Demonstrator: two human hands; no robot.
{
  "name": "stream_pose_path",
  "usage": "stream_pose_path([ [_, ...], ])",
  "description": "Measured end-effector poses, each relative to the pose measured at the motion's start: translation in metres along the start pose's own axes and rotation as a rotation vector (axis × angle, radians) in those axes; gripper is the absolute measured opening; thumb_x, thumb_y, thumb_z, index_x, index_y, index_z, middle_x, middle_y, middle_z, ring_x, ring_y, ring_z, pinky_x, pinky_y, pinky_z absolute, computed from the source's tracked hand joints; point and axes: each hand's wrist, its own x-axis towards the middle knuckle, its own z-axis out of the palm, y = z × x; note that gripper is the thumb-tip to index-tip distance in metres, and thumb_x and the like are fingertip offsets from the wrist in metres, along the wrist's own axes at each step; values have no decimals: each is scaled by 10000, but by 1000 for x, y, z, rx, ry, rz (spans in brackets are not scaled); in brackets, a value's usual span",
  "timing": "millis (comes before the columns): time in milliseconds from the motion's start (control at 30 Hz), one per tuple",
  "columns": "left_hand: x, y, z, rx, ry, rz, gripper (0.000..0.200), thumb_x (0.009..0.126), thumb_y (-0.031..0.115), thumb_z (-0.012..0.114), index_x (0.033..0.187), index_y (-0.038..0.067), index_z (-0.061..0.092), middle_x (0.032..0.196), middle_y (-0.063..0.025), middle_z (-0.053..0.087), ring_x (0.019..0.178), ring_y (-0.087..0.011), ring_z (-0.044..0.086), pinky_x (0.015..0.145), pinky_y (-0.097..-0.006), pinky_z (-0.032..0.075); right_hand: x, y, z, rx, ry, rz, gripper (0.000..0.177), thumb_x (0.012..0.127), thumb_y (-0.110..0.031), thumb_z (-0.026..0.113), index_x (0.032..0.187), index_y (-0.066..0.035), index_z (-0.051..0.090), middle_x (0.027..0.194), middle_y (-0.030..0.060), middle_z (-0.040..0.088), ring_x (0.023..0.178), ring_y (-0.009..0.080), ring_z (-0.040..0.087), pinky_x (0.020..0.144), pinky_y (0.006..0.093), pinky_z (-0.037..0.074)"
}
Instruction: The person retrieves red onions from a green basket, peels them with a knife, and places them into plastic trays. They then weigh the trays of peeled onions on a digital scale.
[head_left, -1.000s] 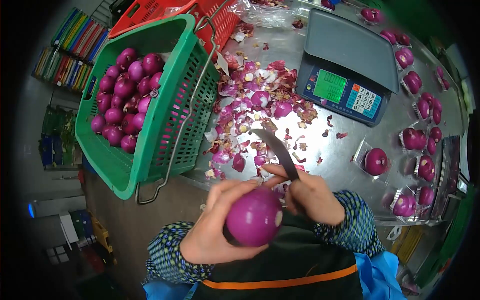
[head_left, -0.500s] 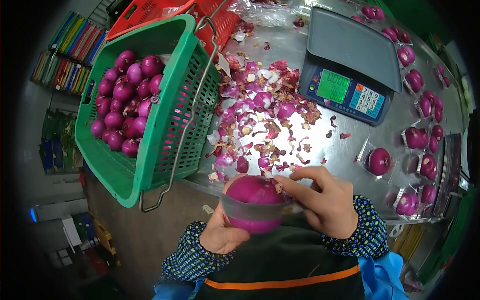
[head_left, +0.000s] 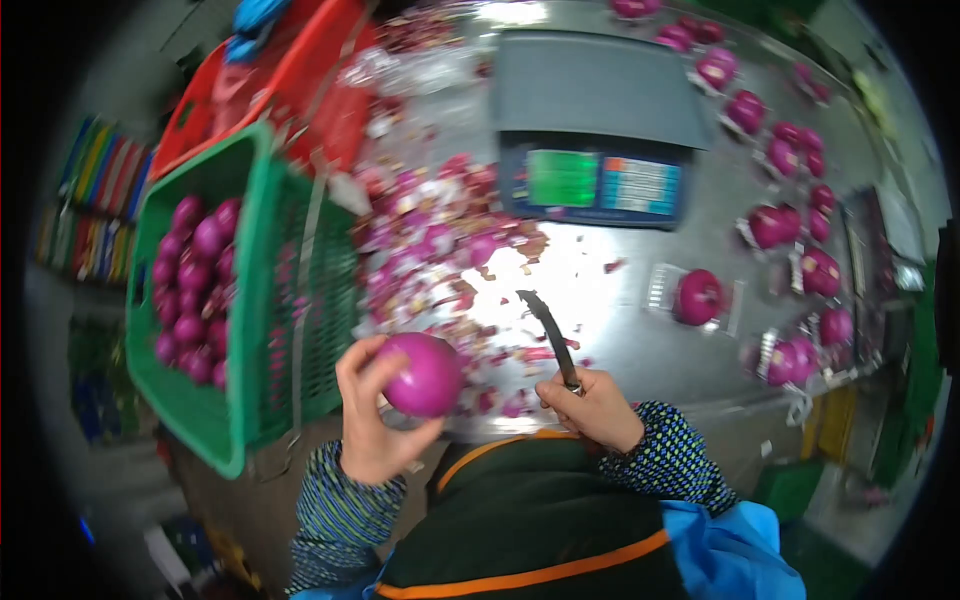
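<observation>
A peeled, glossy red onion [head_left: 424, 376] rests in my left hand [head_left: 378, 425], whose thumb and fingers are wrapped around its left side. To the right, apart from the onion, my right hand [head_left: 598, 410] is closed round the handle of a dark-bladed knife [head_left: 550, 335]. The blade points up and away from me, its hooked-looking tip over the steel table [head_left: 600, 330]. Beyond both hands lies a scatter of onion skins and trimmings [head_left: 430, 240].
At left stands a green basket [head_left: 250, 320] of red onions [head_left: 195, 270], with a red basket [head_left: 320, 90] behind it. A digital scale [head_left: 600, 130] sits at the back. One onion [head_left: 699, 297] lies on clear wrap at right, near several wrapped onions [head_left: 770, 225].
My right hand has moved off the onion to the right, and the knife now points away from me. The onion has shifted left in my left hand. The view has turned.
</observation>
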Motion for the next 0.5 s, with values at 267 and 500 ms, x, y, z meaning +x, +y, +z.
stream_pose_path([
  [267,106,73,191,-551,-336,235,794,576,138,819,1254,67,412,1266,-202,414,1208,-316,411,1005,-373,366,-68,36,-194,98,1152,-280,222,833,-104,550,1039,-24,573,613,-5,502,416,57,409,372,209,338],
  [500,132,86,265,-622,-677,-191,888,754,265,728,1373,-59,179,1345,-336,295,1271,-366,329,1033,-381,305,-50,50,-249,81,865,-34,455,766,-31,538,1215,-5,470,871,35,593,663,99,596,397,202,422],
])
